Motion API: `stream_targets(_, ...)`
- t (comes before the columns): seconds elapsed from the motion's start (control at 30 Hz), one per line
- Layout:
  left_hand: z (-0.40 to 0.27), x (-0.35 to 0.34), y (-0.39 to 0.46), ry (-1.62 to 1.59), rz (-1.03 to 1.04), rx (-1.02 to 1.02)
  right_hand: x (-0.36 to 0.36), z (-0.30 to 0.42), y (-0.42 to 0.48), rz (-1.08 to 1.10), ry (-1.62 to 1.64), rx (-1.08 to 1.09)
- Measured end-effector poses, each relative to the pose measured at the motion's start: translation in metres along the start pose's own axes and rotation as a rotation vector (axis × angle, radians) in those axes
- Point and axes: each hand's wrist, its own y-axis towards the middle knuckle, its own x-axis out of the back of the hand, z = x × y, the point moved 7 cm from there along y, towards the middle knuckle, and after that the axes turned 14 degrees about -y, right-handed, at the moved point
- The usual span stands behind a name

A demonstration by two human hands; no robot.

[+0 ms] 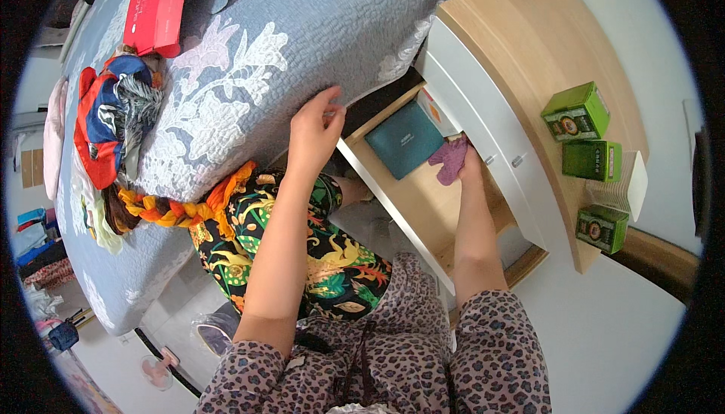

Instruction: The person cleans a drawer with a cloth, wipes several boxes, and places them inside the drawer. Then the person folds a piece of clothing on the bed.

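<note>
My right hand (471, 162) reaches into a pulled-out drawer (391, 213), its fingers closed on a purple knitted cloth item (449, 160). Beside that item, inside the drawer, lie a dark teal flat box (405, 139) and a white box with an orange mark (437, 111). My left hand (315, 130) is raised between the bed and the drawer, fingers bent and apart, with nothing seen in it. Across my lap lies a black fabric with bright floral print (340, 272), joined to an orange and yellow braided scarf (175, 210) that extends onto the bed.
The bed with a blue quilted cover (317, 23) bears a red box (158, 6) and a heap of scarves (113, 119). Green boxes (576, 111) stand on the wooden top of the white dresser (510, 147). A pink fan-like object (158, 366) is at lower left.
</note>
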Motion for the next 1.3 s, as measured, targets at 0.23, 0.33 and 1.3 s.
stream_targets(0.23, 0.000, -0.010, 0.000, 0.046, 0.085, 0.068, 0.035, -0.033, 0.009, 0.054, -0.129, -0.063)
stream_targets(0.33, 0.005, -0.010, -0.006, 0.019, 0.093, 0.026, 0.022, -0.029, -0.032, 0.028, -0.115, -0.040)
stream_targets(1.3, -0.022, -0.060, -0.054, -0.685, 0.126, 0.307, -0.106, 0.288, -0.359, -0.943, -1.402, 1.016)
